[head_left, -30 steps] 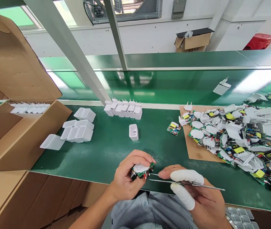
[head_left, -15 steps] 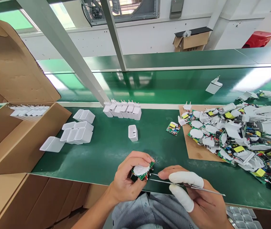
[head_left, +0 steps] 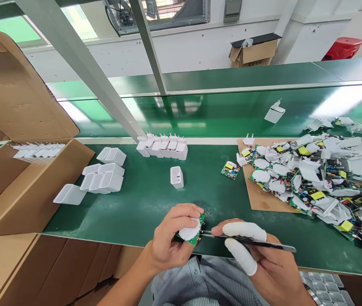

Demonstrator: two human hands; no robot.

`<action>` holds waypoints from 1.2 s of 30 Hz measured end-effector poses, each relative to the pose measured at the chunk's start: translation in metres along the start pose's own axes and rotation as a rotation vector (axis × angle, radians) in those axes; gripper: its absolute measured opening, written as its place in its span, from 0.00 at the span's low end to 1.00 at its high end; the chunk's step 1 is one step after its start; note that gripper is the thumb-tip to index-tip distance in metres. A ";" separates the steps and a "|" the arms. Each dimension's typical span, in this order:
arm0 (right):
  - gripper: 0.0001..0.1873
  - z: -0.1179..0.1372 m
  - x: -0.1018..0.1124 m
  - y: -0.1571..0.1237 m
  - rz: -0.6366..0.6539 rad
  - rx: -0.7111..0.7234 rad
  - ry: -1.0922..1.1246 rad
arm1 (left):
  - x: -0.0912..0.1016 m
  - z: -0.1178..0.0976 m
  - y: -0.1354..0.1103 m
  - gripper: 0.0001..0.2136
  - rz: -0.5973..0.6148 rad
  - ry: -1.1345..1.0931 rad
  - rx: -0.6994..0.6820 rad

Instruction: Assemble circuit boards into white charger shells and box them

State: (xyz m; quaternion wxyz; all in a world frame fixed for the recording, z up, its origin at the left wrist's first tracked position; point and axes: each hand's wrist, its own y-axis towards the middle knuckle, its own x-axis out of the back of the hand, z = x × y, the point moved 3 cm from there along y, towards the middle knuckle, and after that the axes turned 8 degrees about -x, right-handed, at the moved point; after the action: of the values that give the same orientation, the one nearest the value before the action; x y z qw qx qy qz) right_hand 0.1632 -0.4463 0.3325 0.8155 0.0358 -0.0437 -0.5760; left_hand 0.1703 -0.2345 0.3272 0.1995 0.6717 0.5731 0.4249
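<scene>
My left hand (head_left: 168,240) is closed around a small green circuit board (head_left: 192,232) with a white pad on it, held just above the near edge of the green table (head_left: 142,208). My right hand (head_left: 260,261), with white finger cots on two fingers, pinches a pair of metal tweezers (head_left: 251,242). The tweezer tips touch the board's right edge. A single white charger shell (head_left: 177,177) stands on the table beyond my hands.
A heap of circuit boards and white parts (head_left: 314,178) lies on brown cardboard at right. A row of white chargers (head_left: 163,146) and empty white shells (head_left: 102,178) sit at left centre. An open cardboard box (head_left: 24,178) holds more chargers. A conveyor belt (head_left: 232,110) runs behind.
The tweezers have closed in leftward from a small gap until their tips meet the board's edge. The left hand has turned the board slightly.
</scene>
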 end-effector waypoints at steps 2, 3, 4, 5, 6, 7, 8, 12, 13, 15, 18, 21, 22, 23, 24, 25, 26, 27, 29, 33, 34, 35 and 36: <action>0.14 0.002 0.001 0.000 -0.028 0.016 0.014 | 0.000 0.001 0.001 0.17 -0.013 0.012 0.000; 0.15 0.004 0.001 -0.001 -0.031 0.028 0.022 | 0.001 0.002 0.001 0.17 -0.024 0.016 0.002; 0.16 0.005 0.002 -0.001 -0.033 0.043 0.031 | 0.001 0.002 0.001 0.17 -0.035 0.018 0.002; 0.18 0.007 0.001 -0.001 -0.027 0.056 0.038 | 0.002 0.003 0.001 0.17 -0.046 0.019 0.002; 0.19 0.008 0.001 0.000 -0.019 0.068 0.045 | 0.002 0.004 0.000 0.17 -0.053 0.017 0.001; 0.20 0.008 0.000 0.000 -0.010 0.078 0.048 | 0.003 0.005 0.000 0.18 -0.058 0.013 0.001; 0.20 0.009 0.000 0.000 -0.002 0.086 0.050 | 0.003 0.006 -0.001 0.18 -0.061 0.010 0.002; 0.23 0.008 -0.002 0.002 0.005 0.117 0.047 | 0.002 0.008 -0.005 0.19 -0.077 -0.004 0.030; 0.24 0.008 -0.002 0.002 0.006 0.130 0.045 | 0.002 0.008 -0.006 0.20 -0.081 -0.008 0.033; 0.25 0.008 -0.002 0.002 0.012 0.151 0.039 | 0.002 0.007 -0.005 0.20 -0.080 -0.015 0.033; 0.26 0.007 -0.003 0.003 0.028 0.154 0.037 | 0.001 0.006 -0.003 0.21 -0.072 -0.024 0.028; 0.25 0.006 -0.004 0.005 0.023 0.152 0.035 | 0.001 0.006 -0.003 0.22 -0.071 -0.024 0.034; 0.24 0.006 -0.004 0.005 0.017 0.152 0.032 | 0.001 0.006 -0.003 0.22 -0.069 -0.024 0.034; 0.24 0.006 -0.004 0.006 0.013 0.153 0.027 | 0.001 0.007 -0.003 0.22 -0.068 -0.025 0.032; 0.23 0.007 -0.004 0.006 0.011 0.156 0.021 | 0.001 0.007 -0.003 0.22 -0.065 -0.026 0.032; 0.22 0.007 -0.005 0.007 0.012 0.158 0.014 | 0.001 0.007 -0.003 0.22 -0.064 -0.026 0.031; 0.22 0.007 -0.005 0.007 0.013 0.165 0.006 | 0.001 0.008 -0.003 0.22 -0.065 -0.027 0.031; 0.23 0.007 -0.005 0.007 0.015 0.171 -0.003 | 0.000 0.008 -0.003 0.23 -0.065 -0.028 0.030; 0.25 0.009 -0.005 0.006 0.015 0.184 -0.026 | 0.000 0.008 -0.002 0.23 -0.067 -0.029 0.032; 0.29 0.013 -0.005 0.003 0.025 0.200 -0.057 | 0.001 0.008 -0.002 0.23 -0.081 -0.022 0.030; 0.29 0.014 -0.005 0.002 0.024 0.199 -0.058 | 0.001 0.008 -0.002 0.23 -0.082 -0.021 0.029; 0.29 0.015 -0.005 0.001 0.021 0.193 -0.054 | 0.002 0.008 -0.002 0.23 -0.082 -0.023 0.027; 0.29 0.015 -0.005 0.001 0.019 0.184 -0.046 | 0.002 0.008 -0.003 0.23 -0.084 -0.024 0.028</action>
State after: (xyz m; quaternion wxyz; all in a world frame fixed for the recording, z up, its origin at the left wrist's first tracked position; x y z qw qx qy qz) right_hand 0.1608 -0.4418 0.3471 0.8129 0.0968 -0.1153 -0.5626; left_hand 0.1748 -0.2301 0.3214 0.2146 0.6548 0.6044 0.3999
